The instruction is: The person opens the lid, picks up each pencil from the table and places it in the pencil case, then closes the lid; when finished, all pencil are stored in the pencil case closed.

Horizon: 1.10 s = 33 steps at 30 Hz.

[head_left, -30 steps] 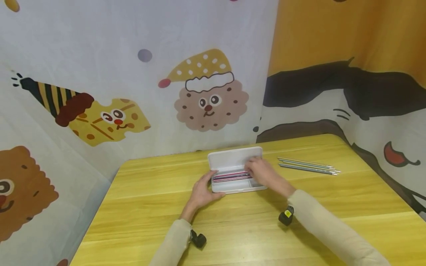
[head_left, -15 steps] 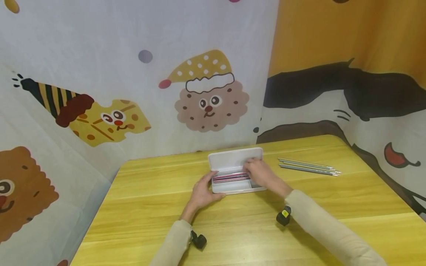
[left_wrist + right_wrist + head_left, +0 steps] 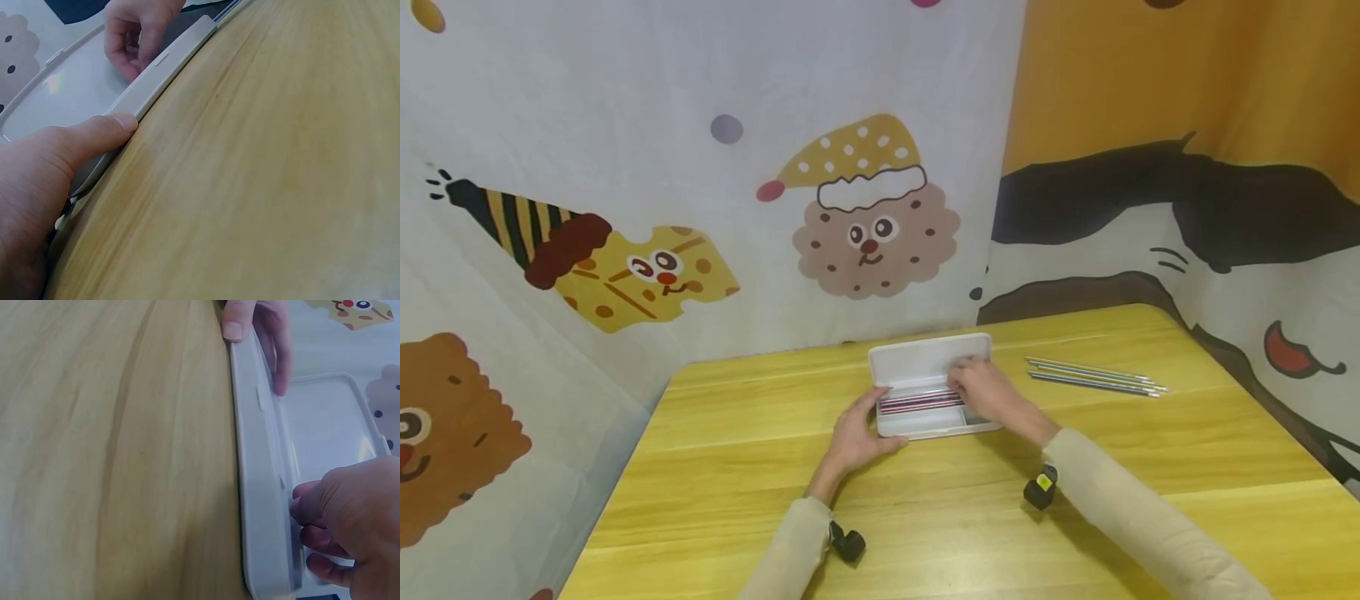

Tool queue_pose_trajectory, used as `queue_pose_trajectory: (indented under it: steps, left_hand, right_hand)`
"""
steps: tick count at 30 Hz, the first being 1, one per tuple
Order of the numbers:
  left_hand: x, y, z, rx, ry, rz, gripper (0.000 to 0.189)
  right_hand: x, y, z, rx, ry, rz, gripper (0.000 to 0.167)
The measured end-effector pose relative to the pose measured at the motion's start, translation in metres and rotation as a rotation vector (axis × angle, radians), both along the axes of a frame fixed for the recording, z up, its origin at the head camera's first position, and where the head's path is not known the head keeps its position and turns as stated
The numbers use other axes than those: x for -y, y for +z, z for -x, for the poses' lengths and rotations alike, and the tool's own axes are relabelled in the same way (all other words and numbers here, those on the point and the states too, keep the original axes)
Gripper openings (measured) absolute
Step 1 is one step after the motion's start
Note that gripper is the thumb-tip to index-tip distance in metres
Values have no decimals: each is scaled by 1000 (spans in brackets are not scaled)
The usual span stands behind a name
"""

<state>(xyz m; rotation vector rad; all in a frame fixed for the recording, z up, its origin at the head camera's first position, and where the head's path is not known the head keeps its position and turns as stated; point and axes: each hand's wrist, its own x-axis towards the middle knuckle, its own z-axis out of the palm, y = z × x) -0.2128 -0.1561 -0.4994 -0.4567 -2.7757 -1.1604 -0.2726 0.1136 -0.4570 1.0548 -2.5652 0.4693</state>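
Observation:
A white pencil case [image 3: 917,432] lies on the table with its lid [image 3: 910,363] raised at the back. Several pencils [image 3: 921,403] with red, white and dark stripes lie lengthwise in its tray. My left hand [image 3: 855,435] grips the case's left end; in the left wrist view its thumb [image 3: 125,122] presses the front rim. My right hand [image 3: 987,389] reaches into the right part of the case, fingers curled down over the pencils' right ends. In the right wrist view, the right thumb and fingers [image 3: 322,540] bend behind the front wall, which hides their tips.
Several dark and silvery pencils [image 3: 1093,377] lie side by side on the wooden table [image 3: 940,517], right of the case. A small compartment [image 3: 973,414] sits at the tray's front right. Behind the table hangs a cartoon-printed cloth [image 3: 760,308].
My right hand has shifted slightly left inside the case, and the striped pencils lie closer together and a little differently. The left hand stays on the case's end.

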Motion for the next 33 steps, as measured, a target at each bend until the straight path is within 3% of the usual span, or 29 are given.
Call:
queue_pose_trajectory:
  steps: [5, 15, 24, 33]
  left_hand:
    - [0, 0, 0, 4, 6, 11, 93]
    - [0, 0, 1, 2, 9, 11, 93]
    - [1, 0, 2, 2, 10, 31, 92]
    - [1, -1, 2, 4, 9, 40, 93]
  right_hand:
    - [-18, 7, -3, 7, -29, 56, 13]
    - [-87, 19, -16, 147, -171, 130, 12]
    - [-146, 8, -27, 68, -238, 119, 15]
    - [-184, -5, -35, 0, -310, 117, 15]
